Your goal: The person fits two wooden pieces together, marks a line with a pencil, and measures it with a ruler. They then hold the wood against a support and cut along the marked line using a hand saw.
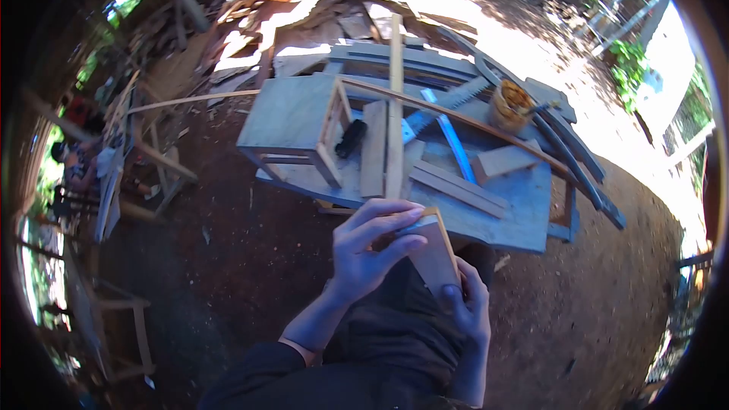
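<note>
A short, flat wooden block is held tilted above my lap, its edge lit yellowish. My left hand pinches its upper end, thumb on the near face and fingertips over the top edge. Around the lower right end, my right hand is closed with the thumb on the face. A small pale patch shows by the left fingertips; what it is I cannot make out. Just beyond the hands stands a low wooden bench.
On the bench are a small stool-like wooden frame, a black brush-like object, a long upright-pointing batten, a handsaw, a blue-lit metal strip, wood offcuts and a tub. Scrap wood lies behind. A person sits far left.
</note>
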A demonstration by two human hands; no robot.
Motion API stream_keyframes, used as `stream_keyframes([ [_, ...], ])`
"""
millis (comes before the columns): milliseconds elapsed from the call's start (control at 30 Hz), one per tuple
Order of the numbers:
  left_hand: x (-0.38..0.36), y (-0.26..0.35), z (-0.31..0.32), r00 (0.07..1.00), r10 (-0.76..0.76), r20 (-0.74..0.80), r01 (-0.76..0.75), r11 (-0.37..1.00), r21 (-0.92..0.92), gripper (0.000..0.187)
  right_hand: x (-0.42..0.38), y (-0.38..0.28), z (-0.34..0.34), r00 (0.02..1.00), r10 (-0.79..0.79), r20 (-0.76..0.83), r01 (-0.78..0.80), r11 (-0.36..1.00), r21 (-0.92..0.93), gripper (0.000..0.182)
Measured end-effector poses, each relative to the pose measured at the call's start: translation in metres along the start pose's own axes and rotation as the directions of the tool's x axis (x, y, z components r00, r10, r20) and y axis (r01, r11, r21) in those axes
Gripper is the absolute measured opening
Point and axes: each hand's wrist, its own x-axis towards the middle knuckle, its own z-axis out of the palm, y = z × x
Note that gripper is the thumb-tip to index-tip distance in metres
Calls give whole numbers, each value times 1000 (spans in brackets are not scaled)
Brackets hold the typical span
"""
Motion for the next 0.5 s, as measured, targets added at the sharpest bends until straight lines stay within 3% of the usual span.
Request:
stream_keyframes([
  [33,-4,-3,2,996,-69,-55,68,998,-12,30,2,-3,2,998,-67,-20,67,998,-17,52],
  [67,-6,-7,4,993,-78,-87,78,997,-8,29,1,-3,4,993,-105,56,104,994,14,52],
  [133,-10,-13,3,980,-69,-188,81,995,52,28,-2,0,5,996,69,54,-73,993,89,57],
  [167,-11,-15,3,979,-92,-180,102,994,47,26,2,-5,7,991,38,126,-52,993,108,57],
  [233,-15,-20,1,975,-104,-196,117,991,59,25,5,-14,10,986,143,90,-151,985,89,57],
  [300,-17,-27,2,968,-127,-215,126,992,-20,23,8,-15,14,990,89,106,-97,993,69,58],
  [367,-19,-30,1,960,-126,-248,127,992,-13,22,9,-19,15,982,170,82,-175,982,66,58],
  [500,-22,-35,-1,950,-185,-251,175,983,-60,25,13,-11,13,982,131,135,-138,990,42,57],
])
